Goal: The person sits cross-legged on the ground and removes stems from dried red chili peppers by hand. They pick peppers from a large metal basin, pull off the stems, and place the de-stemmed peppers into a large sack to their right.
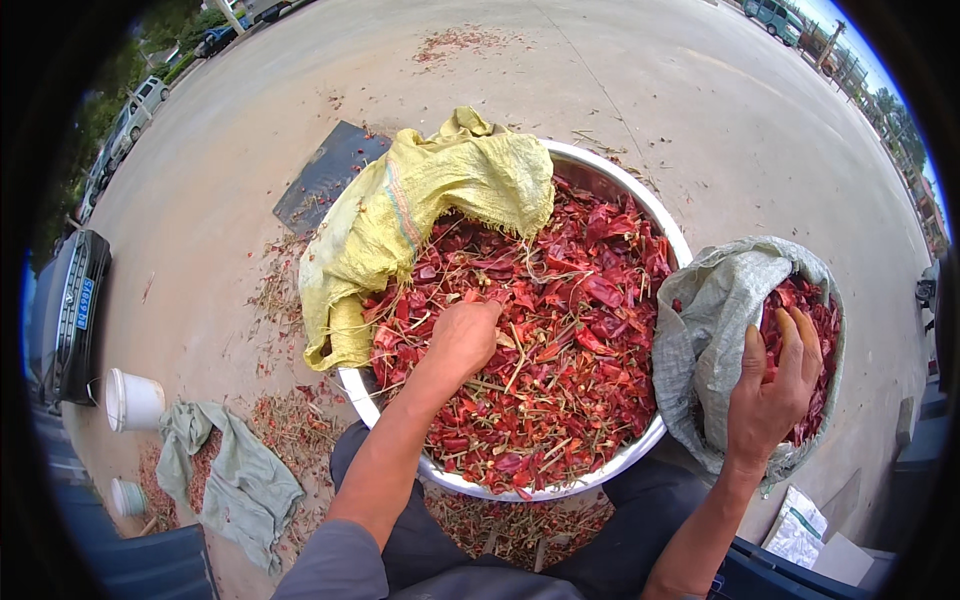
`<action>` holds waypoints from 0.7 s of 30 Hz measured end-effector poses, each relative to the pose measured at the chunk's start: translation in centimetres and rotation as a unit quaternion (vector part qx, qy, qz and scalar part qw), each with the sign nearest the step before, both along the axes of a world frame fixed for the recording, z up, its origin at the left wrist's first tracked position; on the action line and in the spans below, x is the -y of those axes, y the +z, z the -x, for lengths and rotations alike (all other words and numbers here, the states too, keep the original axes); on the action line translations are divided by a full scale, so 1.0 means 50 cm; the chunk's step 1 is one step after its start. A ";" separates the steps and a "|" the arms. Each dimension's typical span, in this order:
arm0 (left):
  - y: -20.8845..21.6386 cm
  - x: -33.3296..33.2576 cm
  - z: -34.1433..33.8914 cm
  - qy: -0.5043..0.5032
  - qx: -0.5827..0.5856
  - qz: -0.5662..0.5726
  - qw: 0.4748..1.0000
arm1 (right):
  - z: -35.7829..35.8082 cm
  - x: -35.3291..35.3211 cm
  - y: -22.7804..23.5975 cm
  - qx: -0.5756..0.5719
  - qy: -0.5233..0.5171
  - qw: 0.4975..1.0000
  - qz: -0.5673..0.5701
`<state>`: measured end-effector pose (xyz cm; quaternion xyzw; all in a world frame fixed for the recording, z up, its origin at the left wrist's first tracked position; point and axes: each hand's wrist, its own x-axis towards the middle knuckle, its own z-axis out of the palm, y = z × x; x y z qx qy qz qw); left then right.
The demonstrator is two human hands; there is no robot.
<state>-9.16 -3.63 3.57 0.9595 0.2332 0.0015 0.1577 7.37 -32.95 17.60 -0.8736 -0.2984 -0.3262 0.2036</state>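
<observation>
A wide white-rimmed basin (655, 205) sits between my knees, heaped with broken dried red chillies (560, 330) mixed with pale stems. My left hand (465, 335) is down in the heap, left of its middle, fingers curled closed; whatever they pinch is hidden among the pieces. To the right of the basin stands a pale woven sack (715, 310), its rim rolled back and more red chilli inside. Over the sack's mouth is my right hand (775, 385), fingers apart and seemingly empty, thumb near the folded rim. A yellow woven sack (400, 210) drapes over the basin's far left rim.
Stems and chilli scraps (290, 425) litter the concrete. At left are a white bucket (135, 400), a grey-green sack (235, 480) and a small pale tub (128, 497). A dark flat sheet (330, 175) lies beyond the basin. Parked vehicles (75, 310) stand along the left edge.
</observation>
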 end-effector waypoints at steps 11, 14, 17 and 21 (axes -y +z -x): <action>-0.069 -0.094 -0.016 0.047 0.137 0.005 0.989 | 0.060 -0.204 -0.175 -0.144 0.293 0.945 0.026; -0.161 -0.131 -0.020 0.049 0.139 0.082 0.986 | 0.060 -0.200 -0.176 -0.157 0.287 0.943 0.062; -0.158 -0.140 -0.031 0.135 0.074 0.202 0.967 | 0.050 -0.194 -0.172 -0.159 0.284 0.945 0.042; -0.136 -0.139 -0.033 0.179 0.138 0.186 0.956 | 0.047 -0.199 -0.173 -0.171 0.289 0.941 0.025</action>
